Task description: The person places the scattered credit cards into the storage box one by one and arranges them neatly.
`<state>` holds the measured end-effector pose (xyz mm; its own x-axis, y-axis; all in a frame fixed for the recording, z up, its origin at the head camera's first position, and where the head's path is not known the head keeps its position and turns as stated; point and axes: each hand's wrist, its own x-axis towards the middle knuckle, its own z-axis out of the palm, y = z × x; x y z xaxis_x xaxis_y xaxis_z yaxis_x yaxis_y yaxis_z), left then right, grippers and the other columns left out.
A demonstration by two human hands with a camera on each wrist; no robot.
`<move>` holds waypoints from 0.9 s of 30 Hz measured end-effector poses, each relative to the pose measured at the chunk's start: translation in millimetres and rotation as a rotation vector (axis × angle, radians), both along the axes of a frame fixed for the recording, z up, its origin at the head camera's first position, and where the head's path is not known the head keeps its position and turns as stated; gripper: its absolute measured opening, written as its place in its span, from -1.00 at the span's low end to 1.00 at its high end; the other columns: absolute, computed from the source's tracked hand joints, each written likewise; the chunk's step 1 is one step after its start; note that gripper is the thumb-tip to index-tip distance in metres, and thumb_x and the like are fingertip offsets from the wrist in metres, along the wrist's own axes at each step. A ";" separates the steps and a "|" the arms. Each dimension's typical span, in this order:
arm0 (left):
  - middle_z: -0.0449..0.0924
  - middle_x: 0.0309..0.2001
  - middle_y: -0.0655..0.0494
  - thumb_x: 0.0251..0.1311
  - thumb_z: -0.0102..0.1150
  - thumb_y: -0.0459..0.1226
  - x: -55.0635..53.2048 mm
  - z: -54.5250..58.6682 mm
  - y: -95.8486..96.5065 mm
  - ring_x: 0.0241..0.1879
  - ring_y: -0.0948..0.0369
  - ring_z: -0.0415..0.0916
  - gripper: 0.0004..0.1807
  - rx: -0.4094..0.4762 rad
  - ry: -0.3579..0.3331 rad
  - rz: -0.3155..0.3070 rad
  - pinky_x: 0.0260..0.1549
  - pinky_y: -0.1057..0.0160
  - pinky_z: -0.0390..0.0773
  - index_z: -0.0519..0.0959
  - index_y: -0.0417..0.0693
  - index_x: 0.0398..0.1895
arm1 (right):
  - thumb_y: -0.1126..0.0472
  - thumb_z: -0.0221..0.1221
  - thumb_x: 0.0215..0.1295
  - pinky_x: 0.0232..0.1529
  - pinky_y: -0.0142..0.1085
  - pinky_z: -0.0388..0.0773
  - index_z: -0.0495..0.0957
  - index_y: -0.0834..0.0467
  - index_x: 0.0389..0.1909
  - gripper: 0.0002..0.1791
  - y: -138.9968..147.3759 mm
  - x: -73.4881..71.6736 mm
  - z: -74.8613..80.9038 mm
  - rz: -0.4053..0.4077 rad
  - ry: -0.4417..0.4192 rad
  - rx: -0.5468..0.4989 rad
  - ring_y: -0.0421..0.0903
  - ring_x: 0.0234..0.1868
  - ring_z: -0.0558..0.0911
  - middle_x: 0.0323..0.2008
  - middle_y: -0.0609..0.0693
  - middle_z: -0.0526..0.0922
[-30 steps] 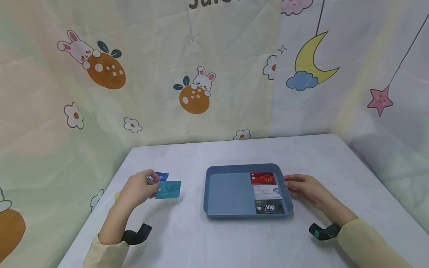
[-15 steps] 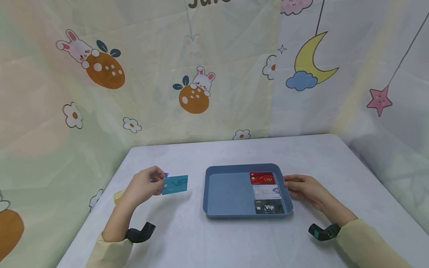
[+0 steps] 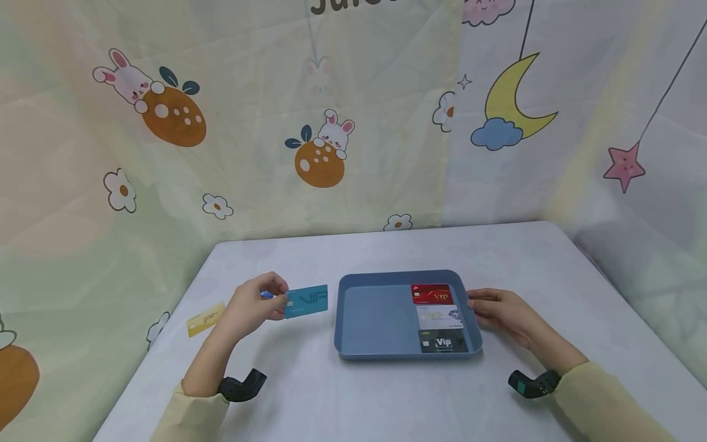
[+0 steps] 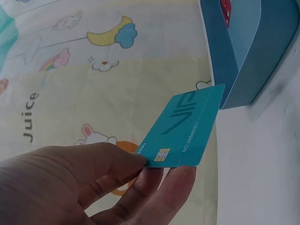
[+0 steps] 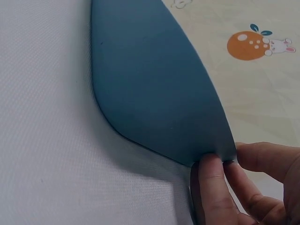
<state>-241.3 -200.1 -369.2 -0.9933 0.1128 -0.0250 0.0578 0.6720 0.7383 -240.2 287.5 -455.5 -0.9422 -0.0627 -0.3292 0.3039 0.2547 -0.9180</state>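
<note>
My left hand [image 3: 256,304] pinches a teal VIP card [image 3: 306,301] by its left end, raised over the table left of the tray. In the left wrist view the teal card [image 4: 185,124] shows a gold chip near the thumb, and its far end points toward the tray wall [image 4: 274,42]. The blue-grey tray [image 3: 375,316] holds a red VIP card [image 3: 432,294], a white card [image 3: 440,317] and a black Vip card [image 3: 444,341] in a column along its right side. My right hand [image 3: 508,313] touches the tray's right edge, its fingertips against the outer wall [image 5: 154,93].
A yellow card [image 3: 205,319] lies on the white table [image 3: 386,399] left of my left wrist. Behind the left fingers a sliver of a blue card [image 3: 267,294] shows, mostly hidden. A printed cloth [image 3: 375,153] hangs behind the table.
My left hand has carried the teal card rightward, closer to the tray's left rim. More of the yellow card shows now, less of the blue one. The right hand and tray stay put.
</note>
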 end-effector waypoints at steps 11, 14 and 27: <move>0.63 -0.15 -0.06 0.37 0.25 -0.36 -3.0 -8.6 19.3 -0.30 0.16 0.69 -0.85 0.102 -0.008 -0.012 -0.30 0.22 0.78 0.61 -0.14 -0.04 | 0.09 0.23 0.50 0.09 -0.28 0.69 0.23 0.42 0.48 -0.27 0.7 0.9 0.9 -0.002 -0.007 0.007 -0.08 0.10 0.67 0.42 0.46 0.33; 0.63 -0.14 -0.07 0.36 0.25 -0.38 -4.3 -9.8 24.0 -0.30 0.15 0.70 -0.83 0.125 -0.012 -0.006 -0.31 0.21 0.78 0.64 -0.13 -0.02 | 0.09 0.23 0.50 0.08 -0.29 0.69 0.23 0.43 0.48 -0.26 0.2 0.6 0.4 0.002 -0.005 0.002 -0.09 0.09 0.68 0.42 0.46 0.34; 0.71 -0.17 -0.03 0.33 0.26 -0.42 -5.2 -14.6 44.9 -0.35 0.17 0.71 -0.80 0.186 0.006 -0.046 -0.35 0.24 0.78 0.73 -0.08 -0.04 | 0.10 0.22 0.50 0.05 -0.30 0.71 0.21 0.45 0.48 -0.26 2.4 -0.1 -2.0 0.008 -0.006 -0.014 -0.15 0.02 0.68 0.39 0.44 0.39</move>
<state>-246.5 -155.2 -383.8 -0.9871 0.1602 0.0065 0.0901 0.5208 0.8489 -240.3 289.9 -457.5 -0.9396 -0.0752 -0.3340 0.3074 0.2444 -0.9197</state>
